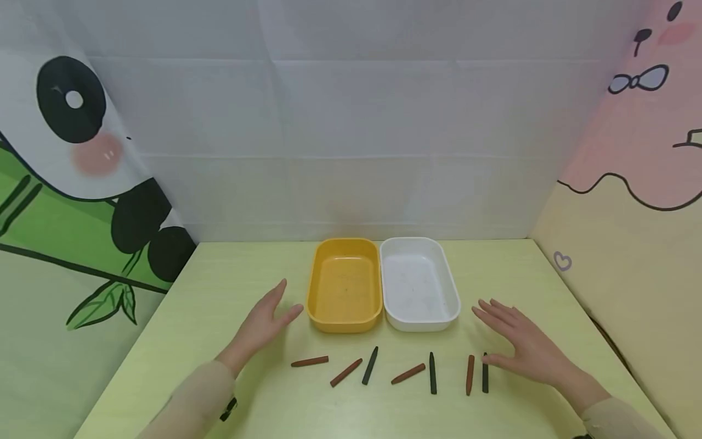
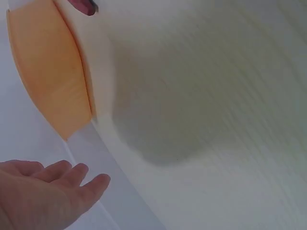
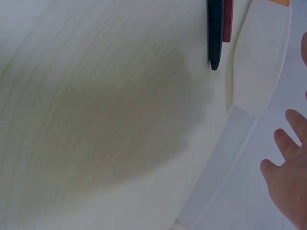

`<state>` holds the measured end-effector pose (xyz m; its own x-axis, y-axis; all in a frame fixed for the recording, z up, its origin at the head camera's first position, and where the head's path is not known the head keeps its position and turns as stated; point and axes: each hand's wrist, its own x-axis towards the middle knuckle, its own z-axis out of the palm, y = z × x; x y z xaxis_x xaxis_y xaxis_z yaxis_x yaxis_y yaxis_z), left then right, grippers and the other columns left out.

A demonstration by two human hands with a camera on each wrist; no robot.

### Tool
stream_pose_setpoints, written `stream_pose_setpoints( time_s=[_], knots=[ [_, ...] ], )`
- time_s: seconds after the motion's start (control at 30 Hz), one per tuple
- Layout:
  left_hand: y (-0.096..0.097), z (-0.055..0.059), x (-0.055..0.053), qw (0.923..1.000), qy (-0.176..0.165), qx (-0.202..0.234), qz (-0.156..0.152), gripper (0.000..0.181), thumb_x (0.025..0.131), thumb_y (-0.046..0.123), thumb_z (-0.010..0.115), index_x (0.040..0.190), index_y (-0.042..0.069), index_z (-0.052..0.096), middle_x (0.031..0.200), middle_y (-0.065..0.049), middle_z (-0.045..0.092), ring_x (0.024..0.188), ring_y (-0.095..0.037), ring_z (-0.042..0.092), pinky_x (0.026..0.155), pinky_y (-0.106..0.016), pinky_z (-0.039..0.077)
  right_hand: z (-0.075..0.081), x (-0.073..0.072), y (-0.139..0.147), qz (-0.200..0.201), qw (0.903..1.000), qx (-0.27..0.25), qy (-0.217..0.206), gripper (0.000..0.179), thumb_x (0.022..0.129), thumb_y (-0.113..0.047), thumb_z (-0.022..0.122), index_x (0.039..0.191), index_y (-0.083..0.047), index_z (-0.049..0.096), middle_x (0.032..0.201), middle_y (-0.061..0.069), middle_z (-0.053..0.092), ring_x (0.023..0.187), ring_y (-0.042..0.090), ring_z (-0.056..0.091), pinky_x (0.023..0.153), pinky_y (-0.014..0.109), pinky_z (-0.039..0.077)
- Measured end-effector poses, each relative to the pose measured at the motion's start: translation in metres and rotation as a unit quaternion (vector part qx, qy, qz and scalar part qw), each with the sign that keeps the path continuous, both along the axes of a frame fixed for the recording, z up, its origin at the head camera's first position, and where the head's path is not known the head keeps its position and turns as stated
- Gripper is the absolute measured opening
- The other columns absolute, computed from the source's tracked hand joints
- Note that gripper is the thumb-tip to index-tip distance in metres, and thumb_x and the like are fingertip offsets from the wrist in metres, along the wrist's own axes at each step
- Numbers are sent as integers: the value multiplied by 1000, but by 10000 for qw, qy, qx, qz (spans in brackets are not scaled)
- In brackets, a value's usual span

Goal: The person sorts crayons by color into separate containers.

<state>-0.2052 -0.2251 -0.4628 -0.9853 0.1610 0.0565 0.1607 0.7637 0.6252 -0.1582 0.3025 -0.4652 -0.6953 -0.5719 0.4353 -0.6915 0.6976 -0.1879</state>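
Observation:
My left hand [image 1: 262, 323] hovers at the left of the yellow tray [image 1: 316, 317], fingers extended and thumb spread, holding nothing. To the right of the white tray [image 1: 422, 324], my right hand [image 1: 523, 347] is spread with nothing in it. Its thumb overlaps the rightmost black crayon [image 1: 485, 381] in the head view. Close beside that one lies a brown crayon [image 1: 470, 375]; the right wrist view shows the black crayon [image 3: 215, 33] next to the reddish one [image 3: 228, 21]. Other crayons lie spread in front of the trays, such as a brown crayon [image 1: 309, 361] near the left hand.
Both trays stand side by side toward the back of the pale table [image 1: 230, 268], with no crayons inside. More brown and black crayons, including a black crayon [image 1: 370, 366], form a loose row. A white cloth [image 1: 351, 122] hangs behind, with printed cartoon panels at the sides.

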Motion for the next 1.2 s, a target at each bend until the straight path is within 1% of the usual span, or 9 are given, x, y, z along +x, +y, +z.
stream_pose_setpoints(
  time_s=[0.13, 0.27, 0.33, 0.53, 0.67, 0.8, 0.93, 1.07, 1.2],
  knots=[
    [1, -1, -11, 9971, -306, 656, 215, 88, 96, 58, 54, 158, 5, 20, 157, -20, 30, 144, -40, 27, 114, -57, 25, -10, -3, 8, 233, 9991, -311, -153, 90, 68, -28, 89, 147, -9, 48, 145, 14, 50, 136, 25, 39, 113, 13, 12],
    [4, -1, -21, 9899, -533, 1251, 407, 89, 94, 58, 57, 158, 9, 21, 154, -19, 37, 140, -38, 37, 110, -55, 34, -17, -7, 17, 494, 9963, -622, -315, 89, 65, -21, 90, 144, -7, 52, 142, 15, 52, 137, 10, 35, 110, 10, 18],
    [6, -2, -27, 9858, -580, 1502, 475, 89, 93, 58, 60, 158, 11, 23, 153, -18, 40, 137, -37, 41, 109, -54, 37, -19, -9, 20, 607, 9945, -756, -405, 87, 65, -17, 90, 142, -6, 53, 142, 13, 52, 136, 6, 35, 109, 9, 20],
    [12, -6, -37, 9752, -563, 2105, 397, 84, 90, 47, 70, 157, 15, 30, 149, -19, 45, 132, -36, 48, 101, -48, 47, -27, -8, 30, 775, 9879, -983, -915, 77, 70, -12, 88, 140, -10, 57, 144, 3, 52, 135, 0, 36, 105, 6, 23],
    [14, -11, -42, 9652, -674, 2512, 273, 81, 90, 39, 73, 156, 15, 33, 148, -22, 44, 130, -37, 49, 94, -44, 52, -33, -5, 34, 906, 9842, -1023, -1122, 70, 74, -11, 86, 139, -12, 58, 142, 3, 54, 134, -1, 37, 104, 6, 23],
    [15, -14, -47, 9546, -783, 2873, 95, 78, 91, 28, 74, 156, 15, 33, 149, -25, 41, 129, -39, 49, 91, -44, 54, -40, -7, 35, 1094, 9805, -1110, -1199, 65, 75, -9, 84, 136, -12, 61, 136, 7, 59, 131, 2, 42, 104, 7, 25],
    [15, -16, -52, 9501, -850, 3002, -39, 75, 93, 22, 73, 156, 15, 33, 149, -27, 40, 128, -41, 50, 87, -43, 56, -48, -8, 37, 1185, 9772, -1204, -1290, 62, 76, -8, 84, 134, -12, 63, 133, 9, 61, 129, 3, 45, 103, 7, 28],
    [15, -21, -59, 9498, -878, 2998, -149, 70, 94, 20, 70, 155, 15, 36, 146, -28, 44, 124, -41, 54, 83, -41, 58, -55, -10, 38, 1247, 9753, -1247, -1330, 60, 76, -7, 83, 133, -12, 64, 132, 11, 60, 128, 4, 46, 103, 8, 28],
    [18, -23, -63, 9500, -886, 2983, -264, 63, 97, 16, 67, 154, 13, 39, 144, -29, 46, 121, -41, 56, 81, -42, 58, -61, -14, 40, 1496, 9722, -1288, -1263, 59, 76, -4, 83, 132, -10, 64, 130, 11, 61, 126, 7, 49, 104, 8, 28]
  ],
)
